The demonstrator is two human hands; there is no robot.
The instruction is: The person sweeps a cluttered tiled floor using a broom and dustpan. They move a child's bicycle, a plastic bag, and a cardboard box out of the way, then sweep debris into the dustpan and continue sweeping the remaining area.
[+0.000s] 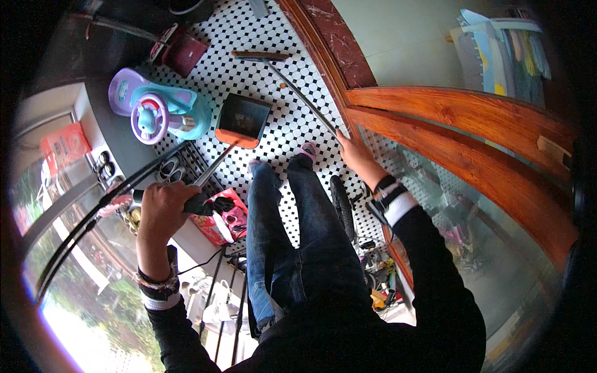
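Note:
My left hand is closed around the dark handle end of a long-handled dustpan. The pan is black with an orange toothed edge and lies on the tiled floor ahead of my feet. My right hand grips the metal pole of a broom. The broom's head rests on the floor beyond the dustpan, and its pole slants from there back to my hand. A small brownish bit lies on the tiles beside the pole.
A purple and turquoise ride-on toy stands left of the dustpan, with a dark red dustpan behind it. A red box with shoes and a black metal rack are at left. Wooden-framed glass doors border the right; a tyre stands beside my leg.

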